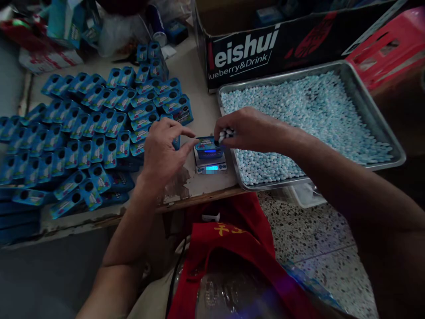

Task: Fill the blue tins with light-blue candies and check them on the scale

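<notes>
Blue container (207, 147) sits on the scale (201, 169), near the front edge of the counter (195, 95). From four o'clock the right hand (247, 128) reaches over, palm down, fingers clenched on pale pellets (227, 133) beside it. The left hand (166, 148) arches at nine, thumb and index parted; a blue piece (176, 141) shows between, perhaps held, I can't tell. Bare surface opens toward twelve; the metal tray (374, 108) crowds three, the black box (245, 57) one, packed tins (96, 119) ten
</notes>
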The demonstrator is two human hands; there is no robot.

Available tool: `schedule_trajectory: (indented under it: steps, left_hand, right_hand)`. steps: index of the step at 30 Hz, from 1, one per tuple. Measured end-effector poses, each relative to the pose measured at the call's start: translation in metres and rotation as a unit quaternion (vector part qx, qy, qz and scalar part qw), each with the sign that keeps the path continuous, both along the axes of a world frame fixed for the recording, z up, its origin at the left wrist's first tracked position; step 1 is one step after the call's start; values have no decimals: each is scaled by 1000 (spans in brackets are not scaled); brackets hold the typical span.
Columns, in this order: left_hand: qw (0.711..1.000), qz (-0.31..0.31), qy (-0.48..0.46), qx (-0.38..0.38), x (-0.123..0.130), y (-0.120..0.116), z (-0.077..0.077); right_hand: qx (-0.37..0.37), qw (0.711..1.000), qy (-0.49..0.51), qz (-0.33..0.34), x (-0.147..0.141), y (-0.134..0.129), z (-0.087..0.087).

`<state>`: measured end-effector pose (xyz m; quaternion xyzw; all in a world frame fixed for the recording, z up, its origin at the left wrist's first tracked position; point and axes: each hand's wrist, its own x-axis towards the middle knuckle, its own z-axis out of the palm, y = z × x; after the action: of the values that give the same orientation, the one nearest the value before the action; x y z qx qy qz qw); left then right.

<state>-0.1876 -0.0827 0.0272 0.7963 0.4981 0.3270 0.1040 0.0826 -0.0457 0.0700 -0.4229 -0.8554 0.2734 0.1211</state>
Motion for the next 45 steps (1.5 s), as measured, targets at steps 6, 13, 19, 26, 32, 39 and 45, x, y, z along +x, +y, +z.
schedule_trajectory:
  steps: [6, 13, 19, 26, 32, 39, 45]
  left_hand:
    - [999, 20, -30, -12, -30, -13, -10]
    - [999, 20, -39, -18, -35, -16, -6]
    - [998, 25, -49, -11, -42, -24, -6]
    - [998, 1, -59, -25, -26, -24, -3]
    - [999, -11, -40, -14, 1, -14, 2]
    - [999, -23, -16, -18, 24, -16, 3]
    - [999, -15, 0, -34, 33, -13, 0]
  right_hand:
    - [10, 997, -70, 9, -13, 1, 3]
    - [3, 999, -5, -54, -12, -1, 9]
    - [-152, 947, 157, -235, 43, -3, -11]
    - [-286, 808, 267, -440, 117, -34, -46]
    - [-286, 908, 45, -303, 120, -39, -37]
    - [-139, 969, -77, -187, 89, -30, -24]
    - [-162, 968, 110, -158, 66, -27, -24]
